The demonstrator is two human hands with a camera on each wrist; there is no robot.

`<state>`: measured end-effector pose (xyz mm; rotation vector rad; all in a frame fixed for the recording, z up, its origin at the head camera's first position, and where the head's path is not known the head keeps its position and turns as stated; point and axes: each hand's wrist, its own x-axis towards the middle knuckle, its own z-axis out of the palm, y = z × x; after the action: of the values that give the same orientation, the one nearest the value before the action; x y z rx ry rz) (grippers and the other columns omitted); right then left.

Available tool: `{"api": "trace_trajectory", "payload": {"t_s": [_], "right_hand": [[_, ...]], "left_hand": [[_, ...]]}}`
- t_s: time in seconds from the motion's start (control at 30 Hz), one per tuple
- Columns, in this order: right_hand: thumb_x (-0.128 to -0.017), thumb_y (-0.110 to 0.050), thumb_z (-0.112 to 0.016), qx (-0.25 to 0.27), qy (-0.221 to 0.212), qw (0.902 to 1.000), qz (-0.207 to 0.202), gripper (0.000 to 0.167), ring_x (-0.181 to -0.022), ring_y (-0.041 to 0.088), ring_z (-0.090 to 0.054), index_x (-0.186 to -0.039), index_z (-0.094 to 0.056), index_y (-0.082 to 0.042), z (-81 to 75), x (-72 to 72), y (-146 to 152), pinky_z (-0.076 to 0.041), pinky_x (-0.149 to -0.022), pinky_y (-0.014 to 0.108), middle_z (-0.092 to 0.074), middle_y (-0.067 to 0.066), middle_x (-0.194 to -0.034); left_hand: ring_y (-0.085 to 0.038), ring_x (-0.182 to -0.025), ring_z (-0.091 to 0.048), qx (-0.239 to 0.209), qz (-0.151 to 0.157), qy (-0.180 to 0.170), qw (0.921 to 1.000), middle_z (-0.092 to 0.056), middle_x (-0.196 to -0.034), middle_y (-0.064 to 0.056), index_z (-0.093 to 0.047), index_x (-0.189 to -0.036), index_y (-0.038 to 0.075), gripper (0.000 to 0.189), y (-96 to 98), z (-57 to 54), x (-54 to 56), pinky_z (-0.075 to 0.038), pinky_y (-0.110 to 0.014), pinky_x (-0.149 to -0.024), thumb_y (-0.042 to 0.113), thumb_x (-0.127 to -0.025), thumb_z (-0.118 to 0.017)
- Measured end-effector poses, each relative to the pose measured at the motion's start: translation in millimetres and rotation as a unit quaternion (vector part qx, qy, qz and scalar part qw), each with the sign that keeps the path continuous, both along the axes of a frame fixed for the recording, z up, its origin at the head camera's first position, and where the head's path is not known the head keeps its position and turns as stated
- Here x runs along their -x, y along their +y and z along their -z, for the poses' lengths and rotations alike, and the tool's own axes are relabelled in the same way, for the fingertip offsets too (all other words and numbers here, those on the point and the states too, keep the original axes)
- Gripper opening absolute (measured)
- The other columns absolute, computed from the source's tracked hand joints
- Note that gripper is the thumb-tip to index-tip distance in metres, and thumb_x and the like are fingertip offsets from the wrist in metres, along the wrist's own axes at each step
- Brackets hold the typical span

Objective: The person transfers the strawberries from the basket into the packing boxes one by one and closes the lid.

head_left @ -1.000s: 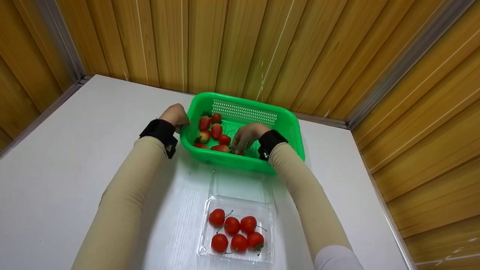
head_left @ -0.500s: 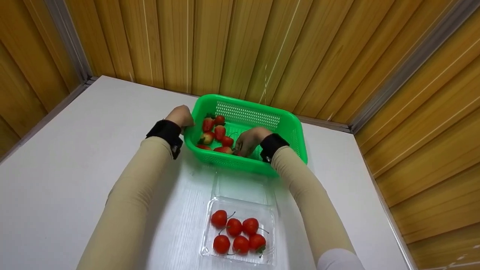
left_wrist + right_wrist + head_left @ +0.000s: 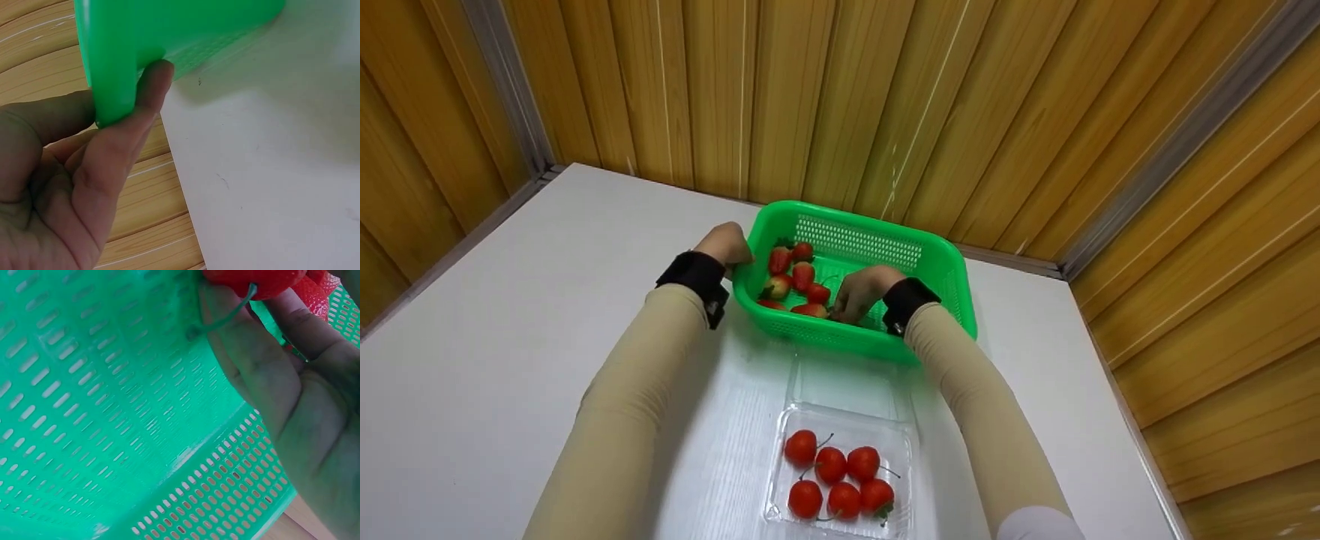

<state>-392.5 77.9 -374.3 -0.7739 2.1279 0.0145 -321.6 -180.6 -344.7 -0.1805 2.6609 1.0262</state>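
My left hand [image 3: 726,246] grips the left end of the green basket [image 3: 937,244]; in the left wrist view the basket's rim [image 3: 112,84] sits between the thumb and fingers of that hand [image 3: 84,174]. Inside the basket, my right hand [image 3: 861,291] reaches down near the front wall. In the right wrist view, a red cherry [image 3: 236,277] with a green stem lies between the thumb and fingers of the right hand [image 3: 281,371]. Strawberries [image 3: 803,276] and loose cherries [image 3: 818,292] lie in the basket's left half.
In front of the basket, a clear plastic box [image 3: 847,421] holds several cherries [image 3: 831,465], its transparent lid [image 3: 847,382] folded back towards the basket. Wood-patterned panels [image 3: 825,97] border the white table [image 3: 510,300] at the back and sides.
My right hand has closed in over a red fruit by the front wall, which the head view now hides. My left hand keeps its hold on the rim. The head view has shifted slightly.
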Motion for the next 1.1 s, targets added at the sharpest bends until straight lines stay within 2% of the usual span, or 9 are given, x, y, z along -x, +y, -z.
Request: {"api": "trace_trajectory", "payload": {"t_s": [0.13, 0.17, 0.23, 0.3, 0.4, 0.47, 0.63, 0.8, 1.1], "right_hand": [[-0.094, -0.015, -0.064, 0.006, -0.013, 0.9996, 0.024, 0.004, -0.084, 0.011, -0.046, -0.092, -0.065, -0.017, 3.7, -2.6, 4.1, -0.046, -0.085, 0.031, -0.051, -0.007, -0.087], [-0.093, -0.012, -0.063, 0.01, -0.02, 0.9993, 0.031, 0.007, -0.083, 0.012, -0.044, -0.088, -0.061, -0.017, 4.1, -3.0, 5.6, -0.043, -0.083, 0.032, -0.049, -0.006, -0.085], [-0.092, -0.01, -0.064, 0.013, -0.023, 0.9982, 0.054, 0.006, -0.092, 0.012, -0.051, -0.096, -0.064, -0.015, 2.4, -3.3, 8.9, -0.048, -0.092, 0.032, -0.056, -0.005, -0.096], [-0.093, -0.009, -0.064, 0.012, -0.021, 0.9969, 0.074, 0.018, -0.108, 0.015, -0.058, -0.11, -0.067, -0.011, -0.5, -2.7, 11.7, -0.05, -0.105, 0.035, -0.063, -0.001, -0.113], [-0.094, -0.01, -0.064, 0.01, -0.001, 0.9963, 0.085, 0.036, -0.127, 0.02, -0.058, -0.131, -0.065, -0.008, -7.2, -2.0, 14.2, -0.048, -0.116, 0.042, -0.062, 0.005, -0.134], [-0.095, -0.011, -0.064, 0.013, 0.013, 0.9964, 0.083, 0.04, -0.125, 0.022, -0.056, -0.134, -0.064, -0.007, -11.7, -1.9, 14.7, -0.047, -0.116, 0.043, -0.063, 0.007, -0.133], [-0.094, -0.015, -0.066, 0.019, 0.056, 0.9952, 0.078, 0.036, -0.112, 0.018, -0.054, -0.129, -0.069, -0.01, -25.1, -3.2, 16.1, -0.05, -0.112, 0.044, -0.065, 0.003, -0.12], [-0.093, -0.015, -0.068, 0.025, 0.091, 0.991, 0.095, 0.036, -0.114, 0.021, -0.057, -0.128, -0.07, -0.011, -37.4, -2.5, 20.0, -0.048, -0.114, 0.05, -0.068, 0.007, -0.123], [-0.094, -0.013, -0.067, 0.064, 0.168, 0.9781, 0.104, 0.045, -0.117, 0.03, -0.061, -0.137, -0.064, -0.003, -52.6, -5.0, 33.1, -0.053, -0.104, 0.045, -0.066, 0.019, -0.136]], "left_hand": [[-0.01, -0.053, -0.055, -0.003, 0.002, -0.001, 1.0, -0.067, -0.116, -0.03, -0.062, -0.121, -0.017, 0.029, 2.2, 6.2, 0.0, -0.048, -0.015, -0.045, 0.0, -0.098, -0.056], [-0.01, -0.052, -0.054, -0.002, 0.002, 0.0, 1.0, -0.067, -0.113, -0.029, -0.062, -0.12, -0.017, 0.029, 2.8, 7.2, 0.3, -0.048, -0.015, -0.044, 0.0, -0.097, -0.056], [-0.01, -0.051, -0.054, -0.008, 0.005, 0.002, 1.0, -0.066, -0.108, -0.027, -0.062, -0.119, -0.018, 0.028, 3.9, 8.7, 1.2, -0.048, -0.015, -0.044, 0.0, -0.098, -0.056], [-0.009, -0.051, -0.055, -0.015, 0.007, 0.001, 0.9999, -0.066, -0.107, -0.026, -0.061, -0.12, -0.017, 0.029, 4.7, 9.5, 1.9, -0.048, -0.015, -0.043, 0.001, -0.099, -0.056], [-0.01, -0.052, -0.057, -0.024, 0.011, -0.004, 0.9996, -0.067, -0.114, -0.029, -0.059, -0.124, -0.017, 0.031, 4.3, 9.8, 3.1, -0.051, -0.015, -0.045, 0.004, -0.101, -0.055], [-0.01, -0.053, -0.059, -0.023, 0.015, -0.008, 0.9996, -0.067, -0.119, -0.031, -0.058, -0.126, -0.017, 0.033, 3.2, 9.4, 3.4, -0.052, -0.016, -0.046, 0.006, -0.102, -0.055], [-0.013, -0.055, -0.064, -0.009, 0.027, -0.003, 0.9996, -0.067, -0.121, -0.036, -0.057, -0.126, -0.019, 0.036, -2.1, 5.6, 1.7, -0.062, -0.024, -0.057, 0.007, -0.101, -0.055], [-0.016, -0.062, -0.069, -0.019, 0.023, -0.002, 0.9996, -0.066, -0.123, -0.035, -0.058, -0.126, -0.018, 0.038, -9.0, -2.1, -1.4, -0.066, -0.031, -0.073, 0.011, -0.101, -0.057], [-0.008, -0.057, -0.067, -0.032, 0.032, -0.009, 0.9989, -0.07, -0.12, -0.032, -0.058, -0.131, -0.017, 0.043, -18.8, -24.8, -6.4, -0.063, -0.024, -0.064, 0.016, -0.104, -0.052]]}}
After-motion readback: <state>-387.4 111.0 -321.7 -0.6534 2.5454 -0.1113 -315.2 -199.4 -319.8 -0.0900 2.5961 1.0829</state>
